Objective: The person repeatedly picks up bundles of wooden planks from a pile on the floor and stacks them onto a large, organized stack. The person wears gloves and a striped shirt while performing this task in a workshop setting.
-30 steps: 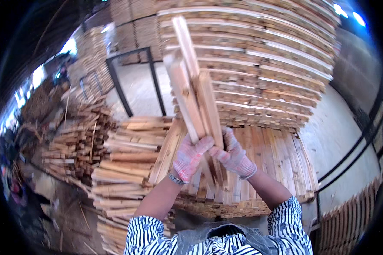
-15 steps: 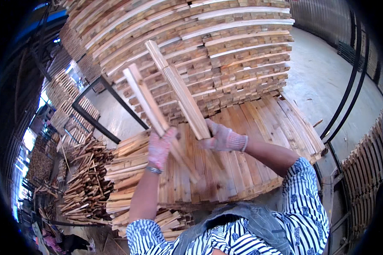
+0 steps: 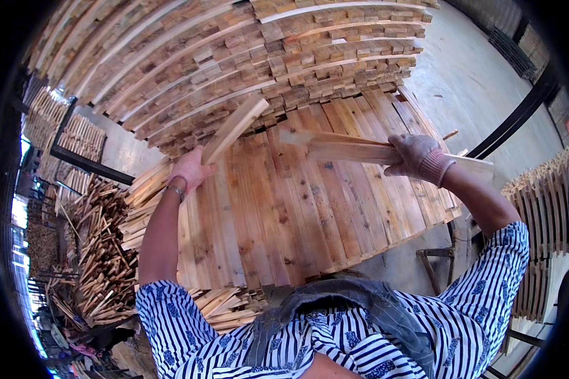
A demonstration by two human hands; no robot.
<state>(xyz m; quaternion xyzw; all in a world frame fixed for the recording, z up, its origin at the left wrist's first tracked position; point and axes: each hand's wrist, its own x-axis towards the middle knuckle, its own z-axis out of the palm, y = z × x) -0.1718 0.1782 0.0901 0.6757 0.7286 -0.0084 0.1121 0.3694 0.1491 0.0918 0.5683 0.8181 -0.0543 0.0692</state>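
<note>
In my left hand (image 3: 194, 169), closed in a pale pink glove, is one end of a light wooden slat (image 3: 236, 127). It slants up and to the right, above the far left of a layer of planks. My right hand (image 3: 417, 158), also gloved, grips a pair of wooden slats (image 3: 351, 150) lying nearly sideways, their left end blurred. A pale length of wood sticks out past the right wrist. Under both hands spreads the layer of planks (image 3: 297, 215), laid side by side with knots and brown streaks.
Beyond the planks rises a tall stack of slats (image 3: 234, 57). A heap of loose sticks (image 3: 101, 252) lies on the left beside a dark metal bar (image 3: 91, 165). Black rails (image 3: 518, 117) cross the grey floor (image 3: 464, 69) at right, near another wood stack (image 3: 540, 227).
My hands have moved apart, the left one leftward and the right one rightward. The right hand's slats have swung to nearly sideways; the left hand's slat now leans right.
</note>
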